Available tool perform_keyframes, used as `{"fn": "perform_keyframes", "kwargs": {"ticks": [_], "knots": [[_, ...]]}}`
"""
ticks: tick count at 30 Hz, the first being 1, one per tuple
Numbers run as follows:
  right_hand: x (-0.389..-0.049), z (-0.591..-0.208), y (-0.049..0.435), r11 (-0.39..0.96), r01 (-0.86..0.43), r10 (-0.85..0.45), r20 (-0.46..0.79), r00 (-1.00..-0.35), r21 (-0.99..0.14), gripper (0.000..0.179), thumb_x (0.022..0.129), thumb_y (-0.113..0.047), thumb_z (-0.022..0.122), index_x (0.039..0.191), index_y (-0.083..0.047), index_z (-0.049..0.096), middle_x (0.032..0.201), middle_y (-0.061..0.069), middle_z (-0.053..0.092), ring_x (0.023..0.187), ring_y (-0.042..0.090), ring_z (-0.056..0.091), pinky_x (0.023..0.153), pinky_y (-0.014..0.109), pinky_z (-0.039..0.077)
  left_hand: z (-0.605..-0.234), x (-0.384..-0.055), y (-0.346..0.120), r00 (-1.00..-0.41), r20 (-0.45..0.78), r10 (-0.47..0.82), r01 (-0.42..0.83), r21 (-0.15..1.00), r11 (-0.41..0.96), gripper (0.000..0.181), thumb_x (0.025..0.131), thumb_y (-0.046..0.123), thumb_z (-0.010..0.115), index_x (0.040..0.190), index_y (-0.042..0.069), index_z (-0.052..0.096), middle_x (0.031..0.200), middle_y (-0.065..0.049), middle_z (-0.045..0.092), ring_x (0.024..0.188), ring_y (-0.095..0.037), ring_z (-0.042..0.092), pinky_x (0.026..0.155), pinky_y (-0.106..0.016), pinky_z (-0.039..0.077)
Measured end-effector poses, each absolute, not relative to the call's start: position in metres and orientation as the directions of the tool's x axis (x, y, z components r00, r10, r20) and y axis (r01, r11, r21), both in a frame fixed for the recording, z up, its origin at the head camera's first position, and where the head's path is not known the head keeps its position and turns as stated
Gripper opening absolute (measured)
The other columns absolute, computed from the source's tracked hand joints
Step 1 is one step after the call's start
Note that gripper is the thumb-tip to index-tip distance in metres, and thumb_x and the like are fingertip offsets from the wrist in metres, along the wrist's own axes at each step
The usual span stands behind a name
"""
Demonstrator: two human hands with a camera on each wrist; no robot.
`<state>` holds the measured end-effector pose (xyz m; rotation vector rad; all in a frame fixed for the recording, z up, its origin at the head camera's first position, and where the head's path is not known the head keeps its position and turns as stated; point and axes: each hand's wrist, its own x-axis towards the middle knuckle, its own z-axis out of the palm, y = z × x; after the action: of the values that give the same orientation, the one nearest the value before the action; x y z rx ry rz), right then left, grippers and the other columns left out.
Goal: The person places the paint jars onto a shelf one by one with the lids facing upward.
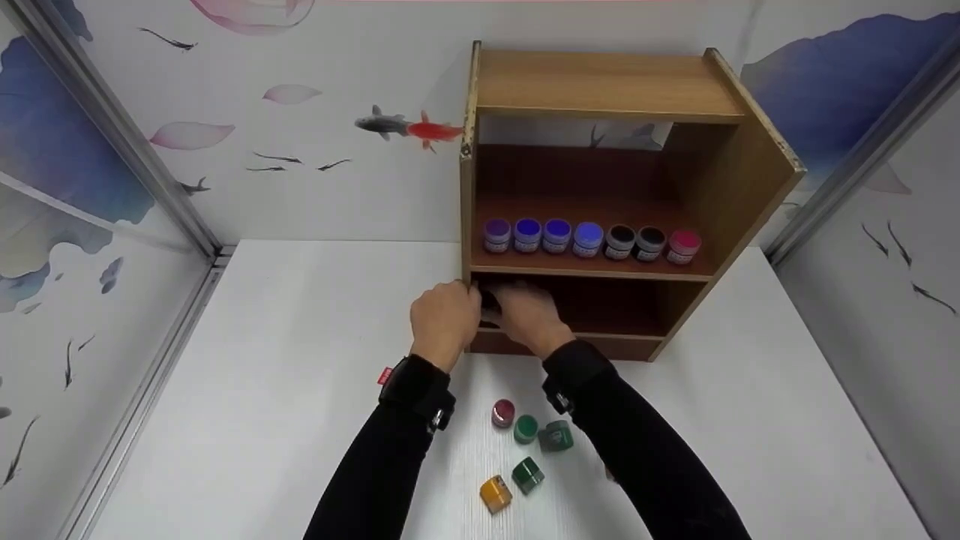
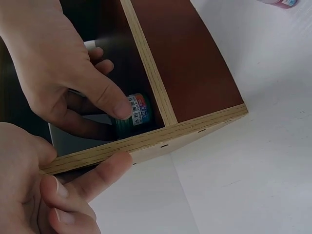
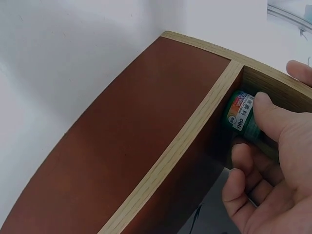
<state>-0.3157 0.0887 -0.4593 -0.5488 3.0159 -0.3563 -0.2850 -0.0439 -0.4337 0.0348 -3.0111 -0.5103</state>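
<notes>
Inside the lower compartment of the wooden shelf (image 1: 600, 341), at its left end, my right hand (image 1: 529, 311) holds a green paint jar (image 3: 240, 111). Its thumb lies across the labelled side in the right wrist view, with the other fingers curled beneath. My left hand (image 1: 446, 315) grips the front edge of the left side panel (image 2: 141, 141). One finger lies along the outer face and the thumb is on the inner side. In the head view the held jar is mostly hidden by the right hand.
On the middle shelf board stands a row of paint jars (image 1: 589, 238), purple, blue, black and red. Several more lie or stand on the white table before the shelf: a red jar (image 1: 503, 413), green jars (image 1: 526, 429) and a yellow jar (image 1: 496, 494). Patterned walls surround the table.
</notes>
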Motion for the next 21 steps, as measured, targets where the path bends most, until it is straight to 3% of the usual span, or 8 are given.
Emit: {"fn": "perform_keyframes", "kwargs": {"ticks": [8, 16, 21], "knots": [[-0.308, -0.452, 0.106, 0.896, -0.36, -0.375, -0.009, -0.927, -0.259, 0.047, 0.096, -0.036, 0.061, 0.139, -0.021, 0.053, 0.118, 0.009, 0.068, 0.102, 0.029, 0.067, 0.079, 0.045, 0.056, -0.433, -0.284, -0.043, -0.993, 0.11, -0.033, 0.005, 0.331, 0.944, 0.045, 0.102, 0.033, 0.042, 0.074, 0.008, 0.067, 0.073, -0.011, 0.069, 0.067, -0.028, 0.068, 0.056, -0.042, 0.054], [-0.293, -0.445, 0.129, 0.885, -0.375, -0.38, 0.037, -0.924, -0.278, 0.04, 0.093, -0.028, 0.067, 0.13, -0.015, 0.061, 0.11, 0.007, 0.071, 0.096, 0.024, 0.069, 0.078, 0.042, 0.056, -0.43, -0.282, -0.045, -0.996, 0.091, -0.016, 0.014, 0.314, 0.949, 0.045, 0.102, 0.033, 0.042, 0.08, 0.005, 0.068, 0.078, -0.014, 0.071, 0.073, -0.033, 0.07, 0.06, -0.046, 0.055], [-0.282, -0.448, 0.143, 0.865, -0.408, -0.405, 0.075, -0.911, -0.292, 0.032, 0.091, -0.025, 0.069, 0.121, -0.014, 0.066, 0.096, 0.007, 0.072, 0.083, 0.021, 0.068, 0.069, 0.039, 0.055, -0.426, -0.282, -0.045, -1.0, 0.03, -0.003, 0.007, 0.323, 0.946, 0.05, 0.104, 0.037, 0.039, 0.075, 0.007, 0.067, 0.077, -0.013, 0.07, 0.071, -0.031, 0.069, 0.059, -0.044, 0.055]]}}
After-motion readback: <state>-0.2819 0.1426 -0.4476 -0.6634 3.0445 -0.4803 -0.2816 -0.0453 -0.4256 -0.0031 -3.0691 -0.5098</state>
